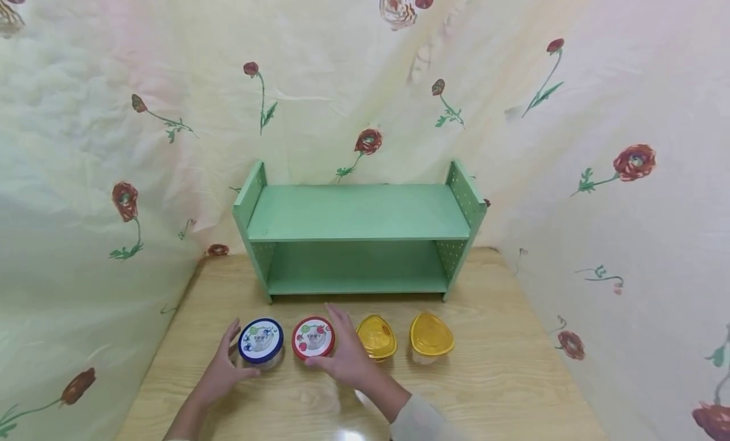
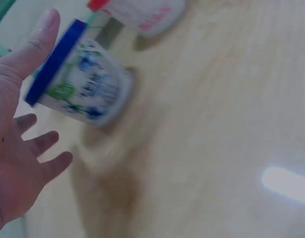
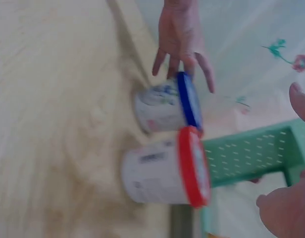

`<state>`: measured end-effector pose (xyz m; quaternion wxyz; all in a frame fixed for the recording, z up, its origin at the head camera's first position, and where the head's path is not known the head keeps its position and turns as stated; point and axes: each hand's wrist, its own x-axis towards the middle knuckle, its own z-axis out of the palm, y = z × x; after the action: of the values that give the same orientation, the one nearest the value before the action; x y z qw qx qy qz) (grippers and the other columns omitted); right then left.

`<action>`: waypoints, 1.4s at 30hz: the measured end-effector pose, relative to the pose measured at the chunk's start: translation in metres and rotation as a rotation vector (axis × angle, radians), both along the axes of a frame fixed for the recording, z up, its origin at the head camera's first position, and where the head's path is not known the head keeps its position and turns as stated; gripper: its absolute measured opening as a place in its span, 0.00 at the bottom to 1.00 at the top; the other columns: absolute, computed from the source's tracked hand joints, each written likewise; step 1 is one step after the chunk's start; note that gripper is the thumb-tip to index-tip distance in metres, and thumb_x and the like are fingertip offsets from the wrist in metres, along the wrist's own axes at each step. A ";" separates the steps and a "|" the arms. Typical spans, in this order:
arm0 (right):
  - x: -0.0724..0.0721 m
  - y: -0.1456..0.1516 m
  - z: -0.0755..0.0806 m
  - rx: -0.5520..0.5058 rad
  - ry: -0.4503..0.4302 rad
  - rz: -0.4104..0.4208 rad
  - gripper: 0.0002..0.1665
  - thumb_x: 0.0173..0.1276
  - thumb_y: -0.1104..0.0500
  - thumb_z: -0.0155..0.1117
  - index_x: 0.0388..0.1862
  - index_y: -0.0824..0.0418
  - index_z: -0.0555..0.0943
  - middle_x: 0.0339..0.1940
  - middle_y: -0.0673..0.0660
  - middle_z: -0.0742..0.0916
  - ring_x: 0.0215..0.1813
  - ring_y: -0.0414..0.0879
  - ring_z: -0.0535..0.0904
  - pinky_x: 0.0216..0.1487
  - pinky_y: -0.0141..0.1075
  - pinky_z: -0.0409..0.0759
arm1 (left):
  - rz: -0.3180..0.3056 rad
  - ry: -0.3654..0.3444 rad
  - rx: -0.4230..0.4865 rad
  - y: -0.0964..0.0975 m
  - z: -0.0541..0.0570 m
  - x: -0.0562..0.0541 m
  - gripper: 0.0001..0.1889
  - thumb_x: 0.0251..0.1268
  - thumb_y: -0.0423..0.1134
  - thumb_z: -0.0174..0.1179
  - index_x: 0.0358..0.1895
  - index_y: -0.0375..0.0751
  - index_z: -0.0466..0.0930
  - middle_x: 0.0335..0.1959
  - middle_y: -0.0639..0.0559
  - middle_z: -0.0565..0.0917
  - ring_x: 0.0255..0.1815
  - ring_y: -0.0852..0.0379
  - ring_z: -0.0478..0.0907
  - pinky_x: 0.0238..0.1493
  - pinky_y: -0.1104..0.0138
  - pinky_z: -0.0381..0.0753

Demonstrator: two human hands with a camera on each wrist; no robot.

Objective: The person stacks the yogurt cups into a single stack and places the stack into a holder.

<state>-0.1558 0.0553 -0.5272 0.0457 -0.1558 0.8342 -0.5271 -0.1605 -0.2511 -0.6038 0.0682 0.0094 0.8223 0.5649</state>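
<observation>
A round white tub with a blue lid [image 1: 261,341] stands upright on the table. My left hand [image 1: 219,371] is spread around its left and near sides; in the left wrist view the thumb is near the lid and the fingers are loosely extended. Just to the right stands a similar tub with a red lid [image 1: 313,338]. Beside its right edge is my right hand [image 1: 348,358], thumb and fingers wide apart. The right wrist view shows a gap between that hand [image 3: 286,208] and the red-lidded tub [image 3: 157,171].
Two tubs with yellow, rounded-triangle lids, one nearer [image 1: 376,338] and one further right [image 1: 431,334], stand right of my right hand. Behind the row is a green two-tier shelf [image 1: 359,213] on the wooden table [image 1: 502,377]. Flower-patterned cloth [image 1: 319,73] encloses the back and sides.
</observation>
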 end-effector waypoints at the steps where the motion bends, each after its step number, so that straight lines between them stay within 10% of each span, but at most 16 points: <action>1: -0.001 -0.004 -0.005 0.001 0.002 -0.006 0.66 0.50 0.50 0.84 0.83 0.48 0.54 0.81 0.52 0.59 0.78 0.59 0.58 0.73 0.58 0.63 | 0.013 -0.004 0.042 0.000 -0.004 0.002 0.71 0.43 0.30 0.80 0.82 0.48 0.30 0.80 0.28 0.42 0.76 0.23 0.47 0.72 0.35 0.49; 8: -0.010 -0.016 -0.028 0.117 0.066 -0.034 0.65 0.51 0.48 0.84 0.82 0.56 0.56 0.81 0.55 0.60 0.77 0.58 0.61 0.73 0.54 0.66 | 0.073 0.047 0.176 0.003 -0.028 0.004 0.67 0.47 0.24 0.76 0.81 0.38 0.30 0.77 0.23 0.47 0.75 0.24 0.48 0.72 0.37 0.53; 16: -0.013 -0.022 -0.057 0.156 -0.051 -0.080 0.69 0.51 0.49 0.85 0.83 0.53 0.50 0.82 0.60 0.56 0.77 0.61 0.59 0.72 0.57 0.66 | 0.091 0.044 0.191 0.008 -0.045 0.001 0.66 0.45 0.26 0.78 0.81 0.35 0.34 0.77 0.22 0.47 0.77 0.26 0.46 0.74 0.40 0.50; 42: -0.026 -0.025 -0.094 -0.086 -0.167 -0.147 0.71 0.47 0.57 0.86 0.83 0.57 0.50 0.78 0.62 0.66 0.77 0.61 0.61 0.74 0.55 0.62 | 0.233 0.028 0.187 0.026 -0.046 -0.005 0.67 0.43 0.31 0.80 0.82 0.41 0.39 0.80 0.32 0.47 0.79 0.29 0.43 0.76 0.41 0.44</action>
<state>-0.1820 0.0300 -0.6215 0.0696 -0.0518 0.8131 -0.5756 -0.1656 -0.2249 -0.6500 -0.0105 -0.0718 0.7626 0.6428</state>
